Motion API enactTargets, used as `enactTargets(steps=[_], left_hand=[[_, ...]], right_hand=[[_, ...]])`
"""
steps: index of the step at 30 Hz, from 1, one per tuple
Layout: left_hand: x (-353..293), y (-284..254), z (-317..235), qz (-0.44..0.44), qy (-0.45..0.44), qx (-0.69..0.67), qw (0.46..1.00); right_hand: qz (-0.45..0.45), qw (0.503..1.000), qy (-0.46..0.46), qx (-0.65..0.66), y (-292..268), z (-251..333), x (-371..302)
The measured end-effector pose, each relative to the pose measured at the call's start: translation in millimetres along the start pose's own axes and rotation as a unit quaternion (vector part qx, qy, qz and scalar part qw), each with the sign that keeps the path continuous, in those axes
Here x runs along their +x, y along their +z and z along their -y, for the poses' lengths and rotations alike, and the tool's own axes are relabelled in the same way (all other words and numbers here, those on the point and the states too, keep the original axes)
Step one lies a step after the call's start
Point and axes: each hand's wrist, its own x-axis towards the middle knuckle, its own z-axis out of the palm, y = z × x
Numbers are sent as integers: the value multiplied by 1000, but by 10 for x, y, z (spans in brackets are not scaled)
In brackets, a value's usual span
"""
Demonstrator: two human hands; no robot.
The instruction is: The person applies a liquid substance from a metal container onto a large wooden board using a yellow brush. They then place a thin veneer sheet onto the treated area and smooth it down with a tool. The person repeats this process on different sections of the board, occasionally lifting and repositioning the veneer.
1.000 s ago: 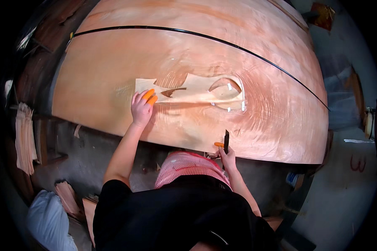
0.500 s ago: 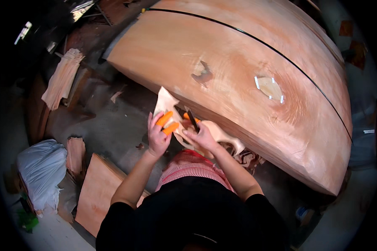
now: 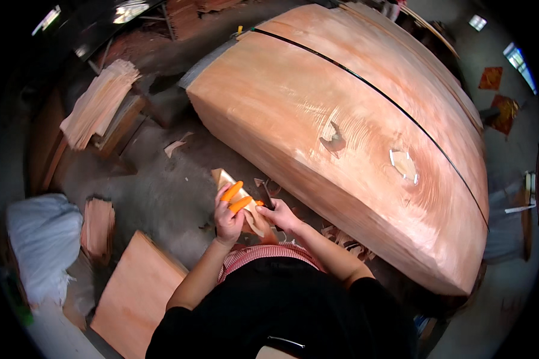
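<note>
Close to my body, my left hand (image 3: 226, 224) is closed on a pale strip of wood veneer (image 3: 223, 178). Orange covers (image 3: 232, 191) sheathe two of its fingers. Across from it, my right hand (image 3: 283, 216) grips a slim dark tool (image 3: 267, 197), perhaps a knife, pointing away from me. An orange cover also shows at this hand's fingertip, beside the veneer's edge. The strip slants between both hands, and its lower end hangs over my red-striped apron (image 3: 269, 252). My fingers hide part of the strip.
A large stack of veneer sheets (image 3: 269, 90) fills the right, crossed by a black strap (image 3: 365, 81). Its top has a torn hole (image 3: 333, 142) and a taped patch (image 3: 403, 166). Leftward are a veneer bundle (image 3: 99, 105), a white sack (image 3: 42, 239) and a flat sheet pile (image 3: 135, 293).
The head view has shifted, placing the stack farther right. My hands are nearer my body. The large curled veneer piece beside my right hand no longer shows there.
</note>
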Motion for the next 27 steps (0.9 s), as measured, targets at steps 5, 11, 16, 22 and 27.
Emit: enactTargets(steps=[5,11,16,22,27], left_hand=[[293,-686,918,41,19,37,998],[701,-1279,1579,39,21,87,995],[852,-1351,1705,22,16,115,993],[863,-1432,1744,-15,-41,275,960],[684,-1693,2070,1,-43,420,907]], right_hand=[[44,998,15,-53,544,48,949],[43,998,-11,-41,1109,237,1803],[-114,992,9,-49,1022,294,2104],[-272,960,-38,56,215,147,2401],[-260,944,-111,-168,-609,1,2252]])
